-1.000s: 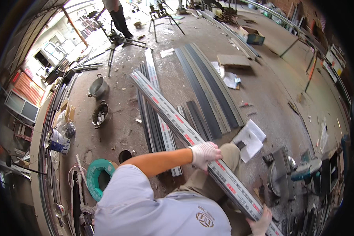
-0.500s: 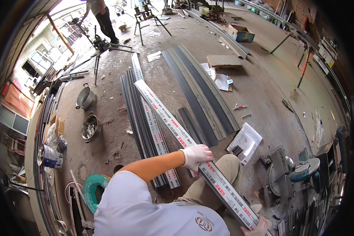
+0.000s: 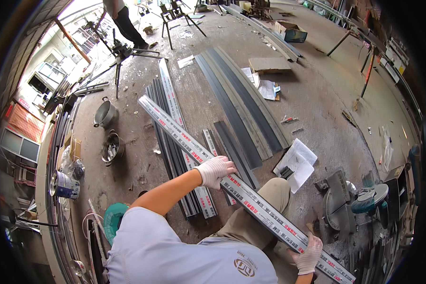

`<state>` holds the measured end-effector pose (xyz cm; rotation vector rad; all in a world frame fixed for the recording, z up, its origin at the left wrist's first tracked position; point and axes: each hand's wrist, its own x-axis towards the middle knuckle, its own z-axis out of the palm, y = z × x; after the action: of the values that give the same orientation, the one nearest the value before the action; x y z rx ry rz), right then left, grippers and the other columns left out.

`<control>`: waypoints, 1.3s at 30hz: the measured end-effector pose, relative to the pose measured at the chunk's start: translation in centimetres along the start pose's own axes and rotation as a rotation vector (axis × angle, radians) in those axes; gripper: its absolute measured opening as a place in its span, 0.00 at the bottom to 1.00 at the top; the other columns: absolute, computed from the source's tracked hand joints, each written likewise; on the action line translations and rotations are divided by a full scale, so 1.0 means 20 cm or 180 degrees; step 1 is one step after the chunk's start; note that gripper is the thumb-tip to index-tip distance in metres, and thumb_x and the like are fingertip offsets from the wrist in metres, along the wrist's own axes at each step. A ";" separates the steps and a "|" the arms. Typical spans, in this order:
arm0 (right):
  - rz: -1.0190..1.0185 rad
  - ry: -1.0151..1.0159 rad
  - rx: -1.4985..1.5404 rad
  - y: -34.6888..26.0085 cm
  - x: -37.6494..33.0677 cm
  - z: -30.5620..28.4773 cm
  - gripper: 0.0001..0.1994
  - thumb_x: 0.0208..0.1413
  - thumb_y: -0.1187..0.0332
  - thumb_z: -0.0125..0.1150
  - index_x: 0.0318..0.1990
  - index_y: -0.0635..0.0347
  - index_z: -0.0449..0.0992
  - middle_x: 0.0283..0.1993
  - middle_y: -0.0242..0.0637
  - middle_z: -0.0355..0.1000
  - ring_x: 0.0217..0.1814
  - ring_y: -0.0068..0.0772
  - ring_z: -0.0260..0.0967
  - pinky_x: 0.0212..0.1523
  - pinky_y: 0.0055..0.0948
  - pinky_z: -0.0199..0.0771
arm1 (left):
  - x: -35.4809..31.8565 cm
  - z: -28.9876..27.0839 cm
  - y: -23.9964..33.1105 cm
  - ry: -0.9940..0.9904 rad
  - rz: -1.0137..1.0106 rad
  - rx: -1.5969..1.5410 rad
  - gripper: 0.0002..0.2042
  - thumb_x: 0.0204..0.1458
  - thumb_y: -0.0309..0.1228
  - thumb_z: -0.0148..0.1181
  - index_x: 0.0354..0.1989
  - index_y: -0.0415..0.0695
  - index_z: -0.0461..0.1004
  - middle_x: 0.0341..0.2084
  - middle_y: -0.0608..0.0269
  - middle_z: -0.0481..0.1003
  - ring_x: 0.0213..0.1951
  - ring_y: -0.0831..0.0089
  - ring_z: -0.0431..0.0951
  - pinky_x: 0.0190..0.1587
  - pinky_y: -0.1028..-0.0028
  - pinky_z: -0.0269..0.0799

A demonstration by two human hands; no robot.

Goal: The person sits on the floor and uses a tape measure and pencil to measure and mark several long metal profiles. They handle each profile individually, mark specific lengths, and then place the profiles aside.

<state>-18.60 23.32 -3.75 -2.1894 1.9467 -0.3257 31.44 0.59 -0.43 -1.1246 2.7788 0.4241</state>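
A long metal profile (image 3: pixel 265 210), wrapped in white film with red and black print, lies slantwise across my front. My left hand (image 3: pixel 215 171), in a pale knit glove, is closed around its middle. Lower right, my gloved right hand (image 3: pixel 309 254) grips it near its close end. The far end hangs over a bundle of dark profiles (image 3: pixel 168 163) on the floor. Within that bundle lies another film-covered profile (image 3: pixel 173 102). Just beyond my left hand are a short film-covered piece (image 3: pixel 209 142) and a short dark strip (image 3: pixel 236 156).
Long dark and grey strips (image 3: pixel 241 94) lie ahead. Right of my knee are paper sheets (image 3: pixel 300 158) and a mitre saw (image 3: pixel 369 201). At left stand two metal pots (image 3: pixel 105 115), a bucket (image 3: pixel 64 184) and a green coil (image 3: pixel 114 217). A person (image 3: pixel 123 23) stands far off near tripod stands.
The held profile has swung so its far end moved left over the bundle. Its close end and my right hand moved up and came further into view. My left hand shifted left and up.
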 end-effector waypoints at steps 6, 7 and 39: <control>-0.0152 -0.0009 -0.0073 -0.05 0.10 -0.13 0.55 0.19 0.51 0.88 0.62 0.61 0.67 0.56 0.46 0.69 0.62 0.53 0.64 0.70 0.55 0.60 | -0.04 0.13 0.05 -0.0123 -0.0298 0.0205 0.42 0.30 0.45 0.82 0.58 0.42 0.76 0.47 0.56 0.75 0.54 0.55 0.74 0.61 0.62 0.71; -0.0241 0.0067 -0.0115 -0.05 0.10 -0.14 0.55 0.19 0.51 0.88 0.62 0.61 0.67 0.55 0.45 0.69 0.62 0.53 0.64 0.70 0.54 0.60 | -0.04 0.13 0.06 -0.0127 -0.0286 0.0207 0.42 0.30 0.46 0.81 0.58 0.42 0.76 0.47 0.56 0.75 0.54 0.55 0.74 0.61 0.62 0.71; -0.0344 0.0966 0.0538 -0.15 0.39 -0.34 0.32 0.47 0.53 0.78 0.57 0.61 0.76 0.54 0.44 0.73 0.60 0.49 0.69 0.69 0.49 0.64 | 0.06 0.21 0.33 0.0042 -0.1163 -0.0529 0.33 0.30 0.36 0.83 0.47 0.37 0.77 0.41 0.47 0.79 0.47 0.49 0.79 0.55 0.57 0.77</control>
<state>-16.89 15.89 3.80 -2.2434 1.8616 -0.8519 26.06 5.54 -3.33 -1.6355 2.5037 0.6108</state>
